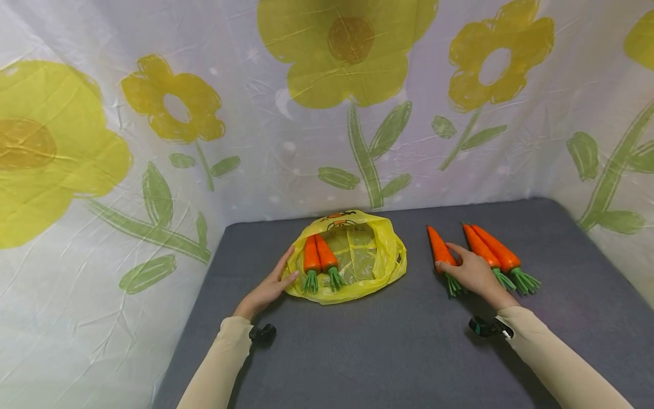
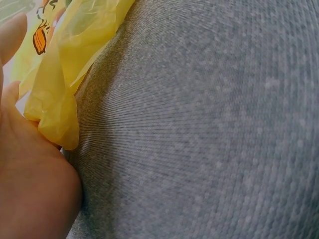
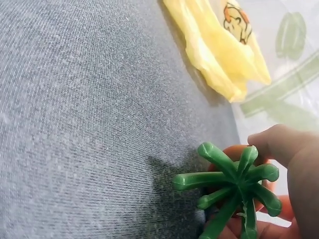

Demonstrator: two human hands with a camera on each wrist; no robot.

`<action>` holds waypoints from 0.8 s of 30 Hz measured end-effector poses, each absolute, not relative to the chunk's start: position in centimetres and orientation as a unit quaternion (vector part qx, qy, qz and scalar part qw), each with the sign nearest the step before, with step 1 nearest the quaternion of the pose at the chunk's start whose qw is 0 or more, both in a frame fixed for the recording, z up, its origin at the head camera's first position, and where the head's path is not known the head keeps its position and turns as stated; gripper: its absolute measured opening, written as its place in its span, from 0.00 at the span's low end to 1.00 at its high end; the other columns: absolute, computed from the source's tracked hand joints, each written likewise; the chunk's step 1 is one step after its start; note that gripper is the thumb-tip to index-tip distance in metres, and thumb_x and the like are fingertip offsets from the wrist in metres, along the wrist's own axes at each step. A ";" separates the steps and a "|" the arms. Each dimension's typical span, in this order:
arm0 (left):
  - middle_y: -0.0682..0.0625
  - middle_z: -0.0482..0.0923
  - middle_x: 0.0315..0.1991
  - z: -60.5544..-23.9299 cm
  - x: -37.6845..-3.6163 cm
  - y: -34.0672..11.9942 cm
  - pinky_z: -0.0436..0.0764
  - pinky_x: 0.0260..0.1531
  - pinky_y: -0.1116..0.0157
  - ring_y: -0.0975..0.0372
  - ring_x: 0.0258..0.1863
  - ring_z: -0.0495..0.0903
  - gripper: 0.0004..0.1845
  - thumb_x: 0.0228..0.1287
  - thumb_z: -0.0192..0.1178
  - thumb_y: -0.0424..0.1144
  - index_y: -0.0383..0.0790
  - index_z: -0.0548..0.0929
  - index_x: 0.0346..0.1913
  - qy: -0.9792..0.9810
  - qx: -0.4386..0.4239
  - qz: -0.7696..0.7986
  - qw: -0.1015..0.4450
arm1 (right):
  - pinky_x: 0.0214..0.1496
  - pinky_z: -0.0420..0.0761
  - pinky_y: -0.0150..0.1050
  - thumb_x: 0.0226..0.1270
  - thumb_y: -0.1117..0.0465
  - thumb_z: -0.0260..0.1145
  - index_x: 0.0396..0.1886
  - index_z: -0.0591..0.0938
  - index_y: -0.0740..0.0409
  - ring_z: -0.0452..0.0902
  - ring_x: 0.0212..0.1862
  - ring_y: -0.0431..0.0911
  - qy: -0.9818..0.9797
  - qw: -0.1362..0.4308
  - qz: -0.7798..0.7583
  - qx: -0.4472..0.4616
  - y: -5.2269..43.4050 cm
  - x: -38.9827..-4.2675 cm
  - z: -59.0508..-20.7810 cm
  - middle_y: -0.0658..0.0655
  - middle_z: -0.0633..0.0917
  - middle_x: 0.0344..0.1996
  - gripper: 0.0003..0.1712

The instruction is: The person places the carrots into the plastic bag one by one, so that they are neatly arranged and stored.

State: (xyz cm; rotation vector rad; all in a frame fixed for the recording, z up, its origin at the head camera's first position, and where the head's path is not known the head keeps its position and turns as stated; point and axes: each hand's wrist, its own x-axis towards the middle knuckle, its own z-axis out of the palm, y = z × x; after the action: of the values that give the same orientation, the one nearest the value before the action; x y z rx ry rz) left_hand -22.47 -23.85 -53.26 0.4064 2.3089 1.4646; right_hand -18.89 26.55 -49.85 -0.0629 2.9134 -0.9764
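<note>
Orange plastic sits under the right hand (image 1: 472, 271): its fingers curl over a toy carrot (image 1: 440, 250) lying on the grey tabletop (image 1: 388, 346), thumb and fingers closing round the body just above the green leaf tuft (image 3: 234, 191). That carrot lies with its long axis running away from the person, tip pointing toward the far backdrop, leaves toward the wrist. The left hand (image 1: 269, 287) rests flat and relaxed, fingers straight, against the near left edge of the yellow plastic bag (image 1: 380, 258), touching its crumpled rim. The bag lies to the left of the gripped carrot, apart from it, mouth spread wide. Inside it two carrots in the bag (image 1: 319, 258) lie side by side. Just right of the right hand, two more carrots (image 1: 493, 253) lie touching each other. Behind everything hangs a white flowered cloth (image 1: 286, 142).
</note>
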 end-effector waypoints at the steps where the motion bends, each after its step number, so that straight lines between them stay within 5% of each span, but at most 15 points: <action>1: 0.58 0.29 0.82 -53.2 -22.5 -23.8 0.36 0.74 0.35 0.51 0.81 0.28 0.38 0.77 0.49 0.51 0.72 0.37 0.78 0.820 0.145 0.521 0.188 | 0.24 0.61 0.36 0.69 0.40 0.62 0.74 0.63 0.64 0.58 0.19 0.41 0.947 0.036 -0.319 -0.021 26.6 -18.9 -49.9 0.48 0.65 0.15 0.45; 8: 0.59 0.29 0.81 -53.3 -22.4 -23.9 0.37 0.74 0.35 0.51 0.81 0.28 0.38 0.77 0.49 0.52 0.73 0.38 0.77 0.824 0.142 0.516 0.187 | 0.27 0.65 0.38 0.66 0.35 0.62 0.75 0.62 0.65 0.63 0.21 0.44 0.946 0.051 -0.318 -0.016 26.6 -19.1 -49.8 0.54 0.72 0.17 0.50; 12: 0.57 0.29 0.82 -53.4 -22.6 -23.9 0.37 0.73 0.34 0.50 0.81 0.28 0.38 0.77 0.49 0.52 0.73 0.38 0.77 0.824 0.141 0.516 0.187 | 0.33 0.73 0.40 0.65 0.34 0.63 0.74 0.63 0.66 0.70 0.25 0.44 0.949 0.046 -0.310 -0.019 26.5 -19.2 -49.8 0.62 0.82 0.28 0.51; 20: 0.58 0.29 0.82 -53.3 -22.5 -23.9 0.37 0.74 0.35 0.51 0.81 0.28 0.38 0.77 0.49 0.52 0.74 0.38 0.77 0.824 0.142 0.516 0.184 | 0.27 0.65 0.37 0.66 0.36 0.64 0.75 0.62 0.65 0.64 0.22 0.44 0.948 0.052 -0.314 -0.021 26.5 -19.2 -49.7 0.54 0.72 0.18 0.50; 24: 0.57 0.29 0.82 -53.3 -22.5 -23.8 0.37 0.74 0.35 0.50 0.81 0.29 0.38 0.77 0.49 0.53 0.74 0.38 0.77 0.825 0.141 0.515 0.184 | 0.30 0.68 0.37 0.66 0.36 0.63 0.75 0.63 0.65 0.67 0.25 0.44 0.949 0.049 -0.310 -0.020 26.5 -19.2 -49.7 0.58 0.78 0.24 0.50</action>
State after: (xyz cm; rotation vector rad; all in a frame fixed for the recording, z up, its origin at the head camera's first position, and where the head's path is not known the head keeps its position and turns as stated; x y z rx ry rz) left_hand -22.47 -23.81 -53.27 0.3962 2.3263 1.4519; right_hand -19.23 26.47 -49.66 -0.0623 2.8928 -0.9449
